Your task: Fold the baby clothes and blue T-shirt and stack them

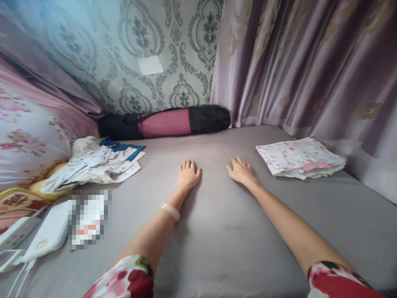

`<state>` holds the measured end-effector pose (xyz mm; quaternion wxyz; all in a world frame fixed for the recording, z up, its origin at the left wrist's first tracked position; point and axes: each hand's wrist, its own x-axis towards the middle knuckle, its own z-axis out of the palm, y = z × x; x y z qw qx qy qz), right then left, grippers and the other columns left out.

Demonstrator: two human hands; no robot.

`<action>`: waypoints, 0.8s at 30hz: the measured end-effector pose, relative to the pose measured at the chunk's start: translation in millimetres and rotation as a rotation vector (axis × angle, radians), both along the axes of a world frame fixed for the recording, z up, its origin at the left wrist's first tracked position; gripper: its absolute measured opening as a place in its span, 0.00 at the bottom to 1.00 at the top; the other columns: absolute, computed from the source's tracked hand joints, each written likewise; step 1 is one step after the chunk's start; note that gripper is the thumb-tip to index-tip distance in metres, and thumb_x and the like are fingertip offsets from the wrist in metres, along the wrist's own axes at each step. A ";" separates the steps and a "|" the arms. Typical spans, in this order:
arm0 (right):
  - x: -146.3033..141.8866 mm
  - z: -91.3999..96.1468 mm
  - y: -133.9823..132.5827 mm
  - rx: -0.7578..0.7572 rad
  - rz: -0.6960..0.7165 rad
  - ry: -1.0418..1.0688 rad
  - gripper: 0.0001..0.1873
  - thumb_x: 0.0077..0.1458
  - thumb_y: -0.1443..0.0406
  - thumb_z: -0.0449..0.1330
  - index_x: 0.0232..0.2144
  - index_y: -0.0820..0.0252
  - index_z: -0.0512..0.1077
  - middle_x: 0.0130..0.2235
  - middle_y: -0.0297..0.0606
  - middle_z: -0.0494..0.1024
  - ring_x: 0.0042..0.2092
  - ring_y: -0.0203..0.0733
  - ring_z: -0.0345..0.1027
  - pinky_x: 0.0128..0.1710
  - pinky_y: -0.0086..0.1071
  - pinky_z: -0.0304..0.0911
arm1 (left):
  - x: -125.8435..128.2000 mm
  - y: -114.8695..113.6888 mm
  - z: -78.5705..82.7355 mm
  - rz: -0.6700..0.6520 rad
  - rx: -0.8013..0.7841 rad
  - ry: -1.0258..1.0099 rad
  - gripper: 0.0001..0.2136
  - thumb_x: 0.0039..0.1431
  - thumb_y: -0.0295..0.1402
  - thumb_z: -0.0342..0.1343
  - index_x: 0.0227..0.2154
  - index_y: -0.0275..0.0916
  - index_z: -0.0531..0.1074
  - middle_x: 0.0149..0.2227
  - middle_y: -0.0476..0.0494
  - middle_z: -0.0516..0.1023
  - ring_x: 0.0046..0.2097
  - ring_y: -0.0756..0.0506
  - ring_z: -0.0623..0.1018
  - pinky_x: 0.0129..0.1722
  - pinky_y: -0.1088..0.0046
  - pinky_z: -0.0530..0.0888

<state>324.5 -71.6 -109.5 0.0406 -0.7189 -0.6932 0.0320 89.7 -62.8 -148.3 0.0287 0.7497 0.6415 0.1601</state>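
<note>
My left hand (189, 174) lies palm down near the middle of the grey bed sheet (217, 231), its fingers apart and nothing in it. A pale bangle (170, 211) circles that wrist. To its right, my right hand (241, 170) rests on or just above the sheet, fingers spread, also holding nothing. Beyond the right hand sits a stack of folded cloths (299, 157), white with pink and red prints. A loose heap of white patterned clothes (96, 163) lies to the left of my left hand, with a blue garment (124, 148) behind it.
A long black and pink bag (167, 123) lies along the patterned wall. Purple curtains (273, 62) hang at the right. On the left are a floral pillow (27, 136), a power strip (20, 231), a white device with cables (51, 231) and a pixelated item (89, 219).
</note>
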 end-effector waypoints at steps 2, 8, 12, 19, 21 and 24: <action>-15.8 -5.0 0.5 -0.026 0.021 0.033 0.26 0.65 0.56 0.46 0.59 0.64 0.64 0.64 0.53 0.61 0.65 0.52 0.52 0.61 0.45 0.49 | -0.2 0.6 -1.3 -0.002 0.018 -0.020 0.24 0.66 0.42 0.43 0.58 0.32 0.62 0.63 0.26 0.63 0.66 0.33 0.60 0.63 0.50 0.56; -57.1 -10.9 2.0 -0.017 0.079 0.069 0.27 0.65 0.57 0.45 0.59 0.66 0.63 0.66 0.54 0.58 0.66 0.55 0.48 0.62 0.48 0.47 | 0.2 0.0 -0.6 -0.011 0.067 0.002 0.18 0.66 0.38 0.42 0.52 0.35 0.67 0.58 0.30 0.69 0.62 0.35 0.64 0.61 0.53 0.60; -82.0 -9.4 -2.4 -0.016 0.121 0.085 0.27 0.65 0.57 0.44 0.60 0.65 0.63 0.66 0.54 0.57 0.67 0.54 0.47 0.63 0.48 0.45 | -1.0 0.8 3.2 -0.015 0.076 0.010 0.15 0.67 0.33 0.40 0.47 0.36 0.70 0.53 0.32 0.72 0.57 0.37 0.69 0.57 0.56 0.64; -103.5 -20.9 -8.5 0.061 0.112 0.066 0.28 0.65 0.58 0.42 0.61 0.66 0.62 0.67 0.53 0.57 0.67 0.56 0.47 0.63 0.53 0.43 | -23.0 8.2 9.1 -0.096 0.041 -0.099 0.13 0.65 0.31 0.44 0.46 0.39 0.73 0.51 0.35 0.75 0.52 0.39 0.71 0.54 0.58 0.67; -103.6 -27.0 -8.0 0.098 0.106 0.047 0.28 0.66 0.59 0.41 0.62 0.65 0.61 0.67 0.52 0.57 0.67 0.55 0.46 0.63 0.53 0.42 | -32.4 11.2 11.0 -0.141 0.029 -0.162 0.13 0.63 0.29 0.46 0.45 0.38 0.74 0.51 0.37 0.76 0.52 0.40 0.72 0.55 0.60 0.67; -103.0 -32.9 -7.2 0.135 0.105 0.021 0.28 0.66 0.59 0.40 0.62 0.65 0.62 0.67 0.52 0.58 0.67 0.55 0.47 0.63 0.53 0.42 | -48.6 16.5 13.0 -0.120 -0.036 -0.373 0.13 0.60 0.26 0.48 0.39 0.37 0.78 0.46 0.39 0.80 0.48 0.43 0.76 0.53 0.66 0.69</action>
